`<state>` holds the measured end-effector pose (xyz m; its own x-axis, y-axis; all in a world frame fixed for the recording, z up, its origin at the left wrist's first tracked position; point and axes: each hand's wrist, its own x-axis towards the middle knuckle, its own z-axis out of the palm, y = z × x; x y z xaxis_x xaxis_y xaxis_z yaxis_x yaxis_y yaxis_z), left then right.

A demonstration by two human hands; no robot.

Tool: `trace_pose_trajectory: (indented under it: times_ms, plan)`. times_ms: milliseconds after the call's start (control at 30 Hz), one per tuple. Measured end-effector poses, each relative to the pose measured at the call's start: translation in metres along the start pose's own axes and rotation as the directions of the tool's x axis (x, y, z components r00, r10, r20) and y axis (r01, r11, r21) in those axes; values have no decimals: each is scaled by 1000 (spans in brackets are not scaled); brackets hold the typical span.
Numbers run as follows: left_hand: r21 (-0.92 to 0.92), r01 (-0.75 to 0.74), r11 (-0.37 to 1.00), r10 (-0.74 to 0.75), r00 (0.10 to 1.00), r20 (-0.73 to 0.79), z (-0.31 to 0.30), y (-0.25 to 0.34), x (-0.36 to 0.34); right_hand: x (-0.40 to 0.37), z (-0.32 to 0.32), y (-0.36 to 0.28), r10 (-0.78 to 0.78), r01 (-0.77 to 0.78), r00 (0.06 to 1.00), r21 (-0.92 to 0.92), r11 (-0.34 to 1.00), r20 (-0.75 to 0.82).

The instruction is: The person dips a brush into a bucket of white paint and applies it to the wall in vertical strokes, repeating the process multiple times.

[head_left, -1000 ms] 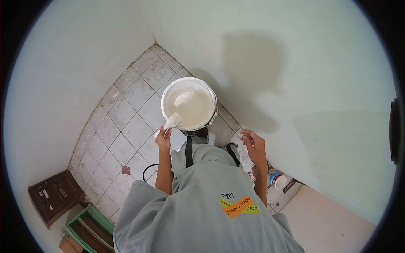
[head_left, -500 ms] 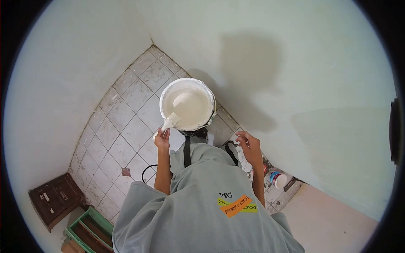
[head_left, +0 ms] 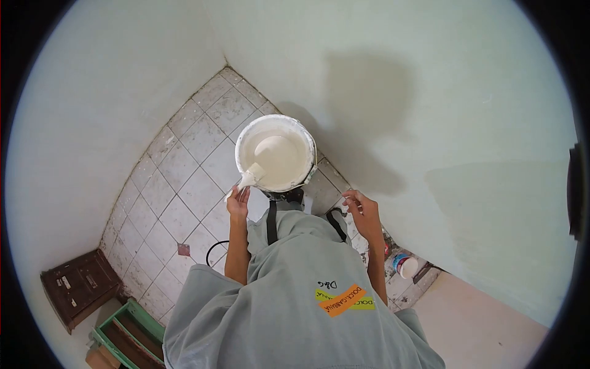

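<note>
My left hand (head_left: 238, 204) is closed around the handle of a paintbrush (head_left: 251, 176). The pale, paint-coated bristle end points up and right, over the near left rim of a white bucket (head_left: 275, 118). Inside the bucket lies cream-white paint (head_left: 289, 163) with a lighter round patch on its surface. A thin wire handle hangs at the bucket's right side. My right hand (head_left: 364, 214) hovers to the right of the bucket, fingers loosely bent and apart, with nothing visible in it. What supports the bucket from below is hidden.
Pale green walls meet at a corner beyond the spattered tile floor (head_left: 178, 163). At lower left are a dark brown wooden piece (head_left: 80, 289) and a green frame (head_left: 132, 335). A small paint tub (head_left: 406, 266) stands at lower right, by a ledge.
The bucket and brush appear shifted very slightly right in view, along with the floor. The left hand keeps its grip on the brush, and the right hand looks nearly unchanged.
</note>
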<state>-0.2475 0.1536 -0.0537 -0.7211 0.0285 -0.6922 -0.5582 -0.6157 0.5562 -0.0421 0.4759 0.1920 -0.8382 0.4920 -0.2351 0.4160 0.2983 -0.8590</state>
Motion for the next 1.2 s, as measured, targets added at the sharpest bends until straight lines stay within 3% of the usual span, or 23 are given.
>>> trace_pose_trajectory:
  times_ms: [133, 333, 433, 533, 633, 733, 833, 900, 933, 1033, 1200]
  plan:
    - [61, -22, 998, 26, 998, -55, -9, -5, 8, 0, 0, -3, 3, -3, 1000, -15, 1000, 5]
    - [54, -15, 998, 15, 1000, -2, -13, -1, 9, 3, 2, 1, -21, 21, 1000, 3, 1000, 4]
    - [144, 101, 984, -78, 985, -153, -12, 6, 3, 2, 3, 3, -25, 25, 1000, -23, 999, -5]
    - [242, 166, 956, -130, 979, -159, -17, 14, 0, 3, 4, 5, -46, 45, 999, -28, 999, -14]
    - [383, 132, 914, -78, 985, -155, -13, 22, -9, 4, 4, 8, -46, 46, 999, -30, 999, -15]
    - [673, 75, 735, 8, 993, -120, 1, 35, -27, 5, 6, 6, -40, 40, 999, -20, 999, -12]
    - [850, -43, 525, 109, 994, -17, 0, 34, -23, 5, 8, 7, -33, 33, 999, -27, 999, 1]
    - [965, -252, 72, 366, 907, 210, 0, 27, -18, 5, 9, 8, -29, 29, 1000, -28, 999, 1]
    - [936, -303, -178, 438, 827, 351, 0, 23, -16, 5, 9, 7, -30, 29, 1000, -23, 999, -4]
    - [925, -264, -274, 340, 873, 350, 27, 32, -44, 6, 10, 1, -32, 32, 999, -16, 999, 0]
    - [914, -376, -156, 330, 852, 406, 17, 28, -34, 6, 9, 2, -32, 32, 999, -20, 999, -5]
